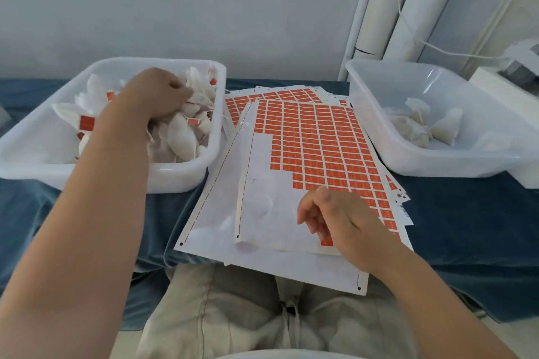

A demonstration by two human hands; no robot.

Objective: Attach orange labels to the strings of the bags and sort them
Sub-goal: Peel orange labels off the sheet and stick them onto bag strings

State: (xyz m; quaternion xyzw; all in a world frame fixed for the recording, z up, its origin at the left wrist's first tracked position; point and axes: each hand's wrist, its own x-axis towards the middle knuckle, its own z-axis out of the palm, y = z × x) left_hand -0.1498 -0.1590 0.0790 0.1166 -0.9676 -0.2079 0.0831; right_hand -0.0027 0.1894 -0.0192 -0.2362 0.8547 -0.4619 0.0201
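Observation:
A white tub (pixel 186 174) on the left holds several white bags (pixel 180 136) with orange labels (pixel 87 122) on their strings. My left hand (pixel 157 93) reaches into this tub with its fingers curled among the bags; what it grips is hidden. Sheets of orange labels (pixel 318 136) lie stacked in the middle. My right hand (pixel 332 215) hovers over the near part of the top sheet, fingers loosely curled, nothing visible in it. A second white tub (pixel 437 166) on the right holds a few bags (pixel 437 128) without labels.
Everything rests on a blue cloth surface (pixel 466 212). White pipes (pixel 388 8) and a cord stand at the back right, with a white device (pixel 519 72) behind the right tub. My lap in beige trousers (pixel 233 315) is at the near edge.

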